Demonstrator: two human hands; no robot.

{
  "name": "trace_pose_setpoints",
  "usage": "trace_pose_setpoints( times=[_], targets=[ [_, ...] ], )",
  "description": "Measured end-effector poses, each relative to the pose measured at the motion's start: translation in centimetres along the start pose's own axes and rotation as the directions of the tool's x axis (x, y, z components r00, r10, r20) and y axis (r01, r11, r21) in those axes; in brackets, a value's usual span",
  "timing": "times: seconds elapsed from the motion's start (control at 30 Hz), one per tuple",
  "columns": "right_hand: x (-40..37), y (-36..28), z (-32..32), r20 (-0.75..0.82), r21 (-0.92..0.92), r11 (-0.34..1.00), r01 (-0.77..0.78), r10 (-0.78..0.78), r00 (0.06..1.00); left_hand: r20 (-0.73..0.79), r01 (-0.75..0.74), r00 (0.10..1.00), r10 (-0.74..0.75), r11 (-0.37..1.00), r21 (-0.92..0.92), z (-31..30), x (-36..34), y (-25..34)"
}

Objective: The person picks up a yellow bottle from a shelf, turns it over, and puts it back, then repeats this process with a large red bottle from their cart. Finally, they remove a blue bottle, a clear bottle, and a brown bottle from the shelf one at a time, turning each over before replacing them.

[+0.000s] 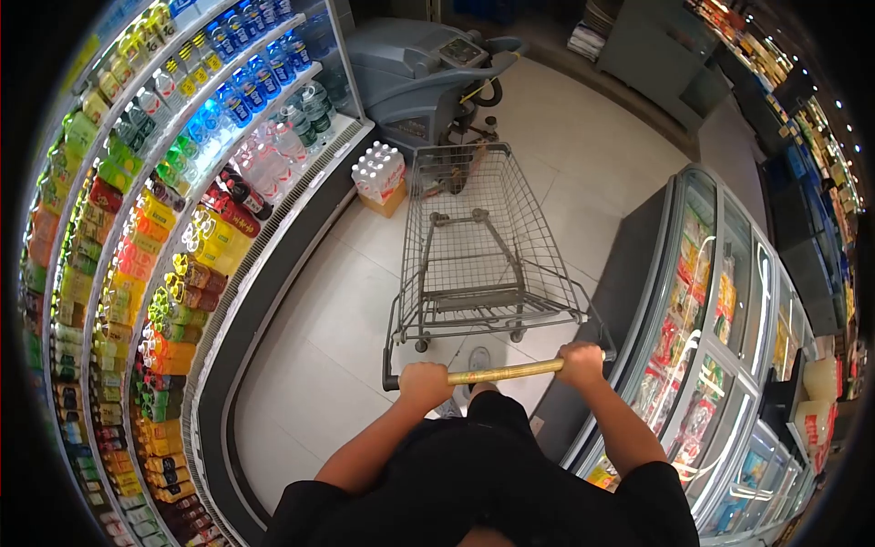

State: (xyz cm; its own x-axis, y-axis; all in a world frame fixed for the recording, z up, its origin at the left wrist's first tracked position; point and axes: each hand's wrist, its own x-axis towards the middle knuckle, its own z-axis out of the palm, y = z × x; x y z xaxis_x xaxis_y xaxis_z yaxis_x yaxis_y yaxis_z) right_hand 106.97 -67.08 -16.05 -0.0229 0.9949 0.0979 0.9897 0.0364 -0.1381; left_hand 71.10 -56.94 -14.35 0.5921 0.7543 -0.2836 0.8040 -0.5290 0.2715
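Observation:
Both of my hands grip the yellow handle (pixel 506 372) of a shopping cart. My left hand (pixel 426 387) is wrapped round the handle's left part, and my right hand (pixel 581 365) closes on its right end. The wire shopping cart (pixel 538 239) extends ahead of me, and nothing lies in its basket. Through the mesh the floor shows, along with one of my shoes (pixel 479 357) under the handle.
Drink shelves (pixel 196 246) full of bottles curve along the left. A pack of bottles (pixel 378 173) sits on a box on the floor beside them. A grey floor-cleaning machine (pixel 410 73) stands ahead. Glass-topped freezers (pixel 706 301) line the right.

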Motion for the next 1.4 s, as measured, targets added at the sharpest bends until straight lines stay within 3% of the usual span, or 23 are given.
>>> trace_pose_setpoints(
  times=[0.3,0.37,0.5,0.73,0.8,0.93,1.03,1.2,1.3,1.4],
  targets=[
    [4.5,-0.3,0.2,0.059,0.027,0.967,0.252,-0.253,0.966,0.079,0.251,0.966,-0.245,0.964,-0.083,0.7,-5.5,2.2],
    [6.3,-0.2,0.6,0.137,0.055,0.956,0.288,-0.292,0.946,0.073,0.324,0.945,-0.318,0.938,-0.119,0.6,-6.1,2.7],
    [9.5,-1.2,0.8,0.140,0.106,0.923,0.371,-0.383,0.913,0.123,0.470,0.880,-0.459,0.878,-0.093,1.0,-6.8,3.5],
    [15.4,-2.8,2.2,0.155,0.166,0.822,0.545,-0.568,0.809,-0.016,0.653,0.756,-0.655,0.755,-0.060,4.1,-8.4,4.8],
    [17.0,-3.2,2.7,0.011,0.264,0.728,0.633,-0.659,0.752,-0.052,0.693,0.717,-0.695,0.719,-0.053,4.5,-8.3,5.1],
    [20.0,-4.3,3.4,0.108,0.245,0.673,0.698,-0.734,0.670,-0.153,0.747,0.643,-0.751,0.658,-0.092,5.7,-8.5,6.0],
    [22.6,-5.1,3.4,0.110,0.256,0.612,0.748,-0.788,0.606,-0.103,0.792,0.591,-0.800,0.600,-0.110,5.7,-7.8,6.4],
    [27.2,-6.4,4.4,0.082,0.261,0.504,0.824,-0.862,0.501,0.222,0.867,0.484,-0.846,0.430,-0.253,3.1,-5.5,7.3],
    [30.1,-7.3,5.3,0.072,0.259,0.449,0.855,-0.892,0.447,0.345,0.889,0.443,-0.827,0.356,-0.288,2.4,-3.9,6.7],
    [33.2,-8.2,6.0,0.070,0.262,0.385,0.885,-0.922,0.380,0.366,0.867,0.466,-0.805,0.332,-0.373,1.8,-2.5,6.4]
  ],
)
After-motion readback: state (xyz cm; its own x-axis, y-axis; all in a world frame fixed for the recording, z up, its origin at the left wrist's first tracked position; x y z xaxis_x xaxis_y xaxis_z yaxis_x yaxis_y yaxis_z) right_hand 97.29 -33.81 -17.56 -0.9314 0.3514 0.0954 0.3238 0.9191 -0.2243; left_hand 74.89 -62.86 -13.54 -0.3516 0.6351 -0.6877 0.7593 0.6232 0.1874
